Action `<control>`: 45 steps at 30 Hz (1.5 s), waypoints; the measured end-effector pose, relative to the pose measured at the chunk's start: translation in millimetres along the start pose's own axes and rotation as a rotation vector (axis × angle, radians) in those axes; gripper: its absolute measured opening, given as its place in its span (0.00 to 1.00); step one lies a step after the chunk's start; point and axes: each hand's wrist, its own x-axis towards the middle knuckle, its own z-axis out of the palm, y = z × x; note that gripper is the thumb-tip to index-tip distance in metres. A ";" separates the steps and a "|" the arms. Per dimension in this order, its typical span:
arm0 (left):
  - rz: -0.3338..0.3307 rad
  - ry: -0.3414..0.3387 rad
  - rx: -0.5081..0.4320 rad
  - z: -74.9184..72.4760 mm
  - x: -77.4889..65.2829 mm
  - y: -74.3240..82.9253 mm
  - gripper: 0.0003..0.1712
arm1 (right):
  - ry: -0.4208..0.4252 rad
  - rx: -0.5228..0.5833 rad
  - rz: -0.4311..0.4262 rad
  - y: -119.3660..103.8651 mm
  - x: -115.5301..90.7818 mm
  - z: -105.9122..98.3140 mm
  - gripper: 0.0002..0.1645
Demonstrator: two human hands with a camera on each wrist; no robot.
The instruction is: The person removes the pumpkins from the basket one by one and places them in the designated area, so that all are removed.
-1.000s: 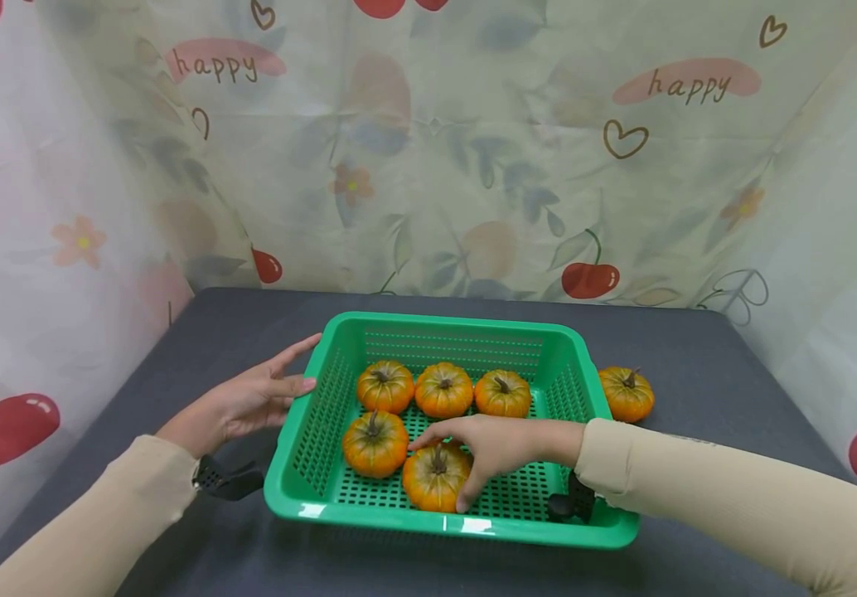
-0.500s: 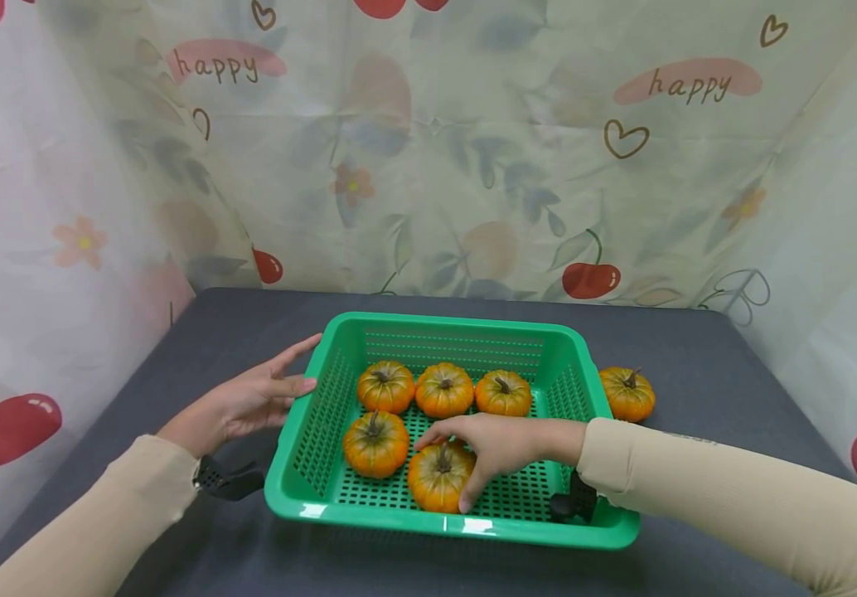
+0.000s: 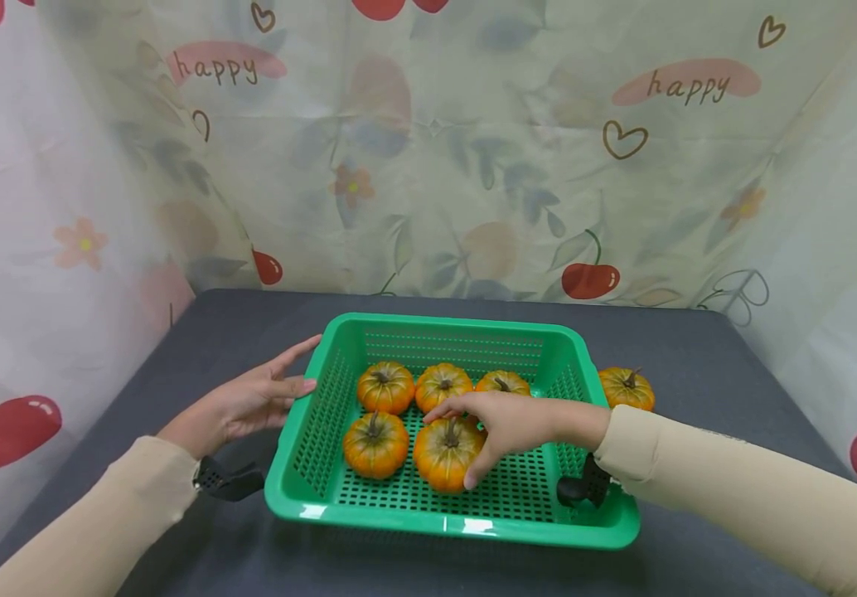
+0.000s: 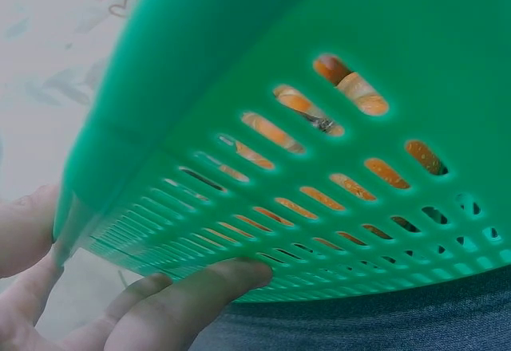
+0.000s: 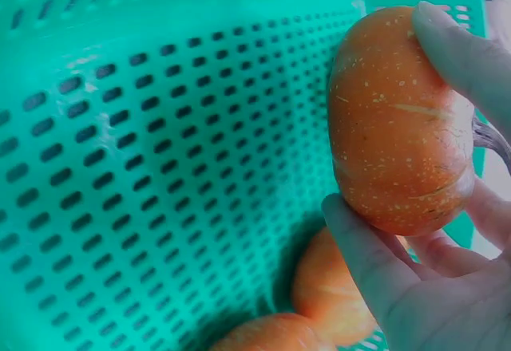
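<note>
A green plastic basket (image 3: 443, 522) with slotted walls stands on the dark table, holding several small orange pumpkins. On the left, my left hand (image 3: 253, 398) holds the basket by its rim, thumb on the edge; in the left wrist view its fingers (image 4: 192, 299) lie along the outer wall. My right hand (image 3: 514, 427) reaches into the basket and grips a pumpkin (image 3: 447, 464) between thumb and fingers. The right wrist view shows this pumpkin (image 5: 399, 128) from the side, raised over the perforated floor, with other pumpkins below it.
One pumpkin (image 3: 375, 445) sits left of the gripped one. Behind are three more in a row, the right one (image 3: 503, 382) partly covered by my right hand. Another pumpkin (image 3: 626, 388) lies on the table (image 3: 667, 332) outside the basket's right wall. A printed curtain surrounds the table.
My right hand has moved a little up and right with the pumpkin in its grip, away from the front wall. The left hand and the basket have stayed in place.
</note>
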 end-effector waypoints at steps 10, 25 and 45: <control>-0.002 0.007 -0.003 1.0 -0.8 0.0 0.51 | 0.095 0.032 -0.073 -2.4 -15.0 -15.0 0.47; -0.001 0.013 0.003 1.5 -0.5 -0.3 0.50 | 0.247 0.126 -0.140 -6.1 -57.7 -45.5 0.46; -0.004 0.012 -0.002 1.8 0.3 -0.8 0.50 | 0.567 0.172 -0.140 31.2 -123.9 -69.8 0.43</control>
